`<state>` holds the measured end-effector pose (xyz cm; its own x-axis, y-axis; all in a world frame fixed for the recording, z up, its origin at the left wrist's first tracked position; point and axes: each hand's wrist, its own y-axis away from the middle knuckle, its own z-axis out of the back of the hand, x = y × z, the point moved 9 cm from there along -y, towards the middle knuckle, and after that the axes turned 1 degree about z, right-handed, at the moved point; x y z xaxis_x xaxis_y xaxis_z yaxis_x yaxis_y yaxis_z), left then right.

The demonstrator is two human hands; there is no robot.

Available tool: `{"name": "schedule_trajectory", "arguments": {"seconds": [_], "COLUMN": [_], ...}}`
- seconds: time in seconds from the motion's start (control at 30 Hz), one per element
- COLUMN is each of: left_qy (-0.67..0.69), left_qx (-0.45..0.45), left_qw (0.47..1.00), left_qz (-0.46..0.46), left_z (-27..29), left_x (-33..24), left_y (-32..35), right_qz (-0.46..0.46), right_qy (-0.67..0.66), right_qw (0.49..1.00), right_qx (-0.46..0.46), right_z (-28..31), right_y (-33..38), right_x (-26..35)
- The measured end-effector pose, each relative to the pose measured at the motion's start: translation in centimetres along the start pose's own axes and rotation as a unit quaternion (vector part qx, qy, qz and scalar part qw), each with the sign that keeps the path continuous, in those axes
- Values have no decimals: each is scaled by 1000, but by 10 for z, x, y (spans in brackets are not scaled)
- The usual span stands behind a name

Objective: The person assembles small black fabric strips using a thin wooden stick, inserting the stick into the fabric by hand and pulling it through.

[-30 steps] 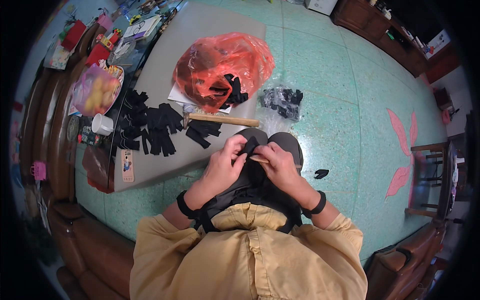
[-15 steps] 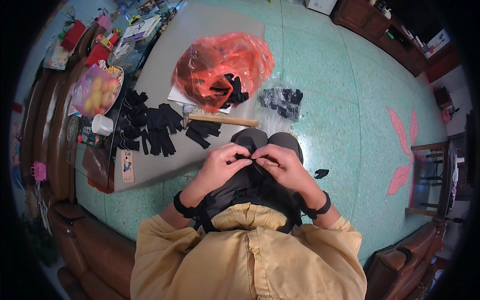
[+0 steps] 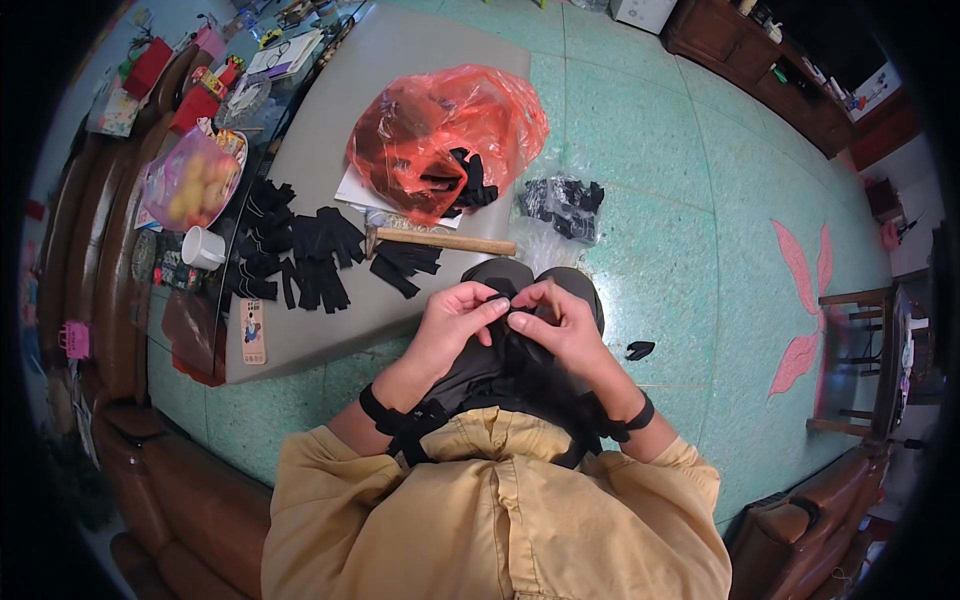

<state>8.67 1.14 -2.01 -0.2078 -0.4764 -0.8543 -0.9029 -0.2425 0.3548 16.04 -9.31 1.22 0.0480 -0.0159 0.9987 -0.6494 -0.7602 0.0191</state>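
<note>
Over my lap, my left hand (image 3: 455, 325) and my right hand (image 3: 562, 328) meet with thumbs and fingertips pinched together. Between them is a small black fabric piece (image 3: 513, 311), hard to make out against my dark trousers. Beyond my hands, a hammer (image 3: 445, 240) with a wooden handle lies on a grey padded bench (image 3: 300, 352). Bunches of black fabric strips (image 3: 325, 250) spread to the left of it. More black strips show in the mouth of a red plastic bag (image 3: 430, 120). A clear bag (image 3: 565, 205) of black pieces sits to its right.
At the bench's near left corner lies a phone (image 3: 254, 332). A white mug (image 3: 204, 248) and bagged fruit (image 3: 195, 180) stand farther left. One black scrap (image 3: 641, 350) is on the green floor (image 3: 670, 260). Brown sofas (image 3: 195, 480) flank me; a wooden stool (image 3: 855, 360) is right.
Both hands have shifted slightly, and the fingertips have changed their hold on the black fabric piece. The right thumb now lies farther forward. The things on the bench stay put.
</note>
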Motion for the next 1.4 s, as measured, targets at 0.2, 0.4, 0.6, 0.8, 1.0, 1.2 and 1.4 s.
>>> {"name": "schedule_trajectory", "arguments": {"seconds": [0.2, 0.4, 0.6, 0.8, 1.0, 1.2, 1.4], "left_qy": [60, -328, -649, -652, -762, -727, -615], "left_qx": [48, -101, -116, -180, -351, -518, -607], "left_qw": [997, 929, 734, 720, 523, 446, 503], "left_qz": [-19, -141, -163, -155, -151, -67, 2], "left_z": [-10, 86, 110, 162, 227, 306, 356], "left_x": [-10, -8, -13, -30, -81, -120, -133], "left_y": [4, -76, -137, -173, -164, -127, -97], "right_qz": [0, -16, -71, -109, -145, -121, -150], "right_qy": [94, 116, 131, 108, 103, 127, 116], "right_qw": [995, 988, 977, 976, 970, 969, 966], "right_qx": [-30, -102, -150, -151, -167, -172, -174], "right_z": [12, 28, 60, 66, 73, 76, 74], "right_y": [-1, -1, 13, 13, 17, 22, 19], "right_x": [-8, -10, -26, -43, -53, -62, -63]}}
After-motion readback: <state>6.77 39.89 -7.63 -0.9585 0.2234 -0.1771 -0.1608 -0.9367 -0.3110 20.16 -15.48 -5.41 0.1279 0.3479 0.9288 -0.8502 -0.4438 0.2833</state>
